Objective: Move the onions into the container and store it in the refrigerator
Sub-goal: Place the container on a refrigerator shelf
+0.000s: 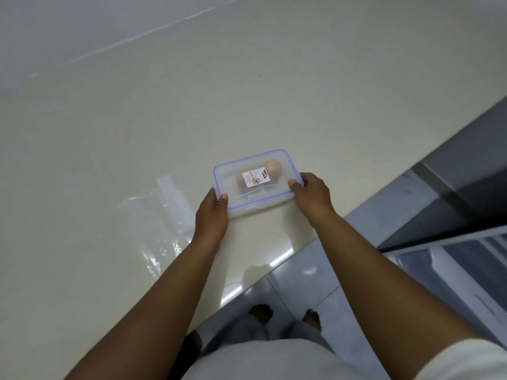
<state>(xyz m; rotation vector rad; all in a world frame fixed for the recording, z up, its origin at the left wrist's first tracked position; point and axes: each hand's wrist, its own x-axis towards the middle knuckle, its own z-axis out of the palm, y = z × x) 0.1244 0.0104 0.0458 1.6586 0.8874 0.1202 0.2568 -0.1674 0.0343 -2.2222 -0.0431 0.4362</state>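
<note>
A clear container (258, 182) with a blue-rimmed lid (233, 193) sits on the pale table (274, 91), near its front edge. The lid is on, and a white label (256, 179) lies at its middle. Through the cloudy plastic the onions (271, 168) show as brownish rounded shapes inside, partly behind the label; how many there are cannot be told. The left hand (211, 212) holds the container's near left corner, its thumb resting on the lid's rim and the other fingers wrapped around the side, out of sight. The right hand (312, 194) grips the right end, thumb on top of the lid's edge and the fingers curled over the far side of the rim. Both hands are closed on the container, which appears to rest on the table. Just left of the left hand lies a crumpled clear plastic bag (162, 215), flat on the table. Below the table's edge are a grey tiled floor (315, 270) and the person's bare feet (260, 314).
</note>
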